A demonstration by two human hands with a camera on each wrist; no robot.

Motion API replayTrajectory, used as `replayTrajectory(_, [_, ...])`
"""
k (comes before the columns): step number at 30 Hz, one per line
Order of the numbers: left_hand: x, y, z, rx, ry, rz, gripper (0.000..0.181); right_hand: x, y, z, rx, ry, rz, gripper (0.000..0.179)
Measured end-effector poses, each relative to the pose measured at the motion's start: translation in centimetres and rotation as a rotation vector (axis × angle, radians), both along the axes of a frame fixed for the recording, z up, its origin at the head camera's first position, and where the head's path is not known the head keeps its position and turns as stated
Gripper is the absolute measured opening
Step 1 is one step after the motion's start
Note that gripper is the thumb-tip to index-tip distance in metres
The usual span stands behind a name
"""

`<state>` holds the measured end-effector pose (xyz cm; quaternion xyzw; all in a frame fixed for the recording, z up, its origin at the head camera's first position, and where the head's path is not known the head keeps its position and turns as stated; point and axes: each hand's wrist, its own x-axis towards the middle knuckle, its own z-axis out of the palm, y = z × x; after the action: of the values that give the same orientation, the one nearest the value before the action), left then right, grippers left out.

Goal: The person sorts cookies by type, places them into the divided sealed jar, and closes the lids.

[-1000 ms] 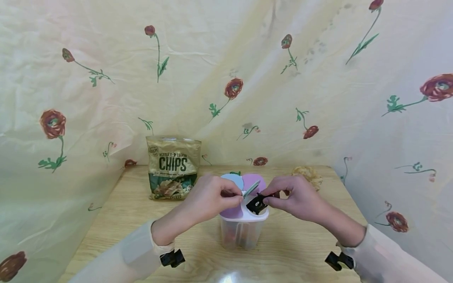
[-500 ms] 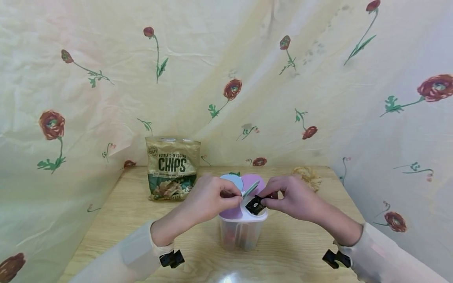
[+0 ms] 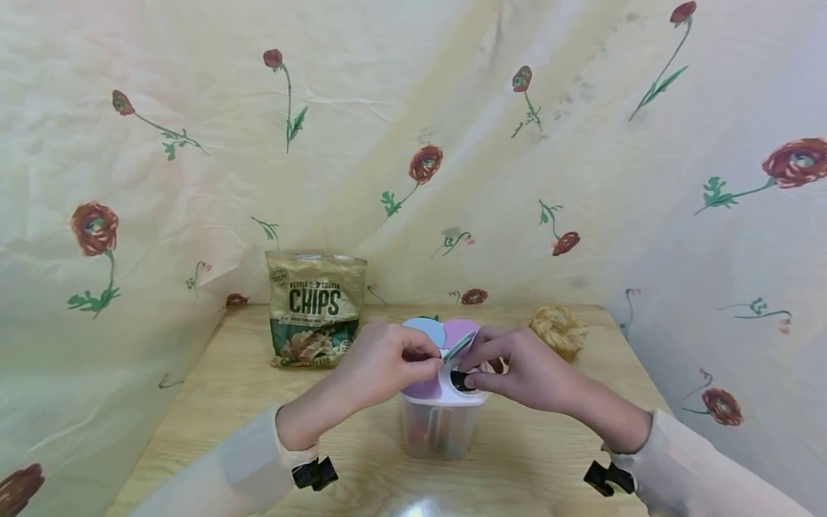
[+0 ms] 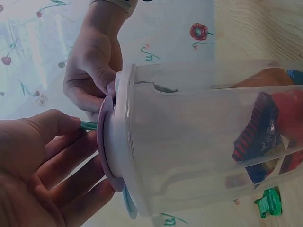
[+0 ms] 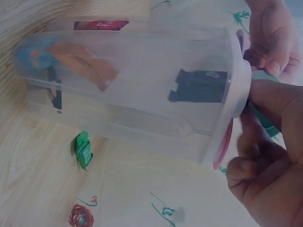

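A clear plastic container (image 3: pixel 442 431) stands upright in front of me, its white top fitted with round flip lids in blue, pink, purple and green. My left hand (image 3: pixel 388 359) pinches the edge of the green lid (image 3: pixel 457 347), which is tilted up from its round opening. With thumb and fingers at that opening, my right hand (image 3: pixel 526 370) pinches a small black packet (image 3: pixel 461 380). In the right wrist view most of the packet (image 5: pixel 199 86) shows through the wall, hanging inside near the top. Other wrapped packets, including an orange one (image 5: pixel 87 64), lie at the container's bottom.
A bag of chips (image 3: pixel 315 309) stands at the back left of the wooden table (image 3: pixel 258 431). At the back right sits a tan, crinkled round thing (image 3: pixel 558 330). A small green wrapped packet (image 5: pixel 84 150) lies behind the container. Floral cloth hangs around the table.
My right hand has moved left and slightly down, taking the black packet from above the opening to mostly inside it. My left hand keeps the green lid raised in the same place.
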<state>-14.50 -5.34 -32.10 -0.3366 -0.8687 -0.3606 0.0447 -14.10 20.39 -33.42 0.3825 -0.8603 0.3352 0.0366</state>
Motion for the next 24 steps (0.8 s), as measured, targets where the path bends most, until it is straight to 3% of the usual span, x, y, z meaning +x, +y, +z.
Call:
replayTrajectory(3, [0.1,0.0,0.1,-0.003,0.009,0.000,0.004,-0.2,-0.1,-0.2,-0.011,0.027,0.031,0.017])
replayTrajectory(7, [0.1,0.1,0.2,-0.008,0.000,-0.001,0.004,-0.1,-0.3,0.0,0.049,0.052,0.048,0.017])
replayTrajectory(11, [0.1,0.1,0.2,0.002,0.000,-0.005,0.004,0.1,-0.2,0.3,0.072,0.040,0.047,0.014])
replayTrajectory(15, [0.1,0.1,0.2,0.008,0.002,-0.006,0.004,0.0,0.7,0.5,-0.009,-0.014,-0.002,0.013])
replayTrajectory(21, [0.2,0.1,0.2,0.011,-0.006,0.001,0.004,-0.8,2.2,1.0,-0.132,-0.116,-0.155,0.009])
replayTrajectory(24, [0.2,0.1,0.1,0.006,0.000,0.003,0.004,-1.6,2.6,0.9,-0.201,-0.193,-0.158,0.018])
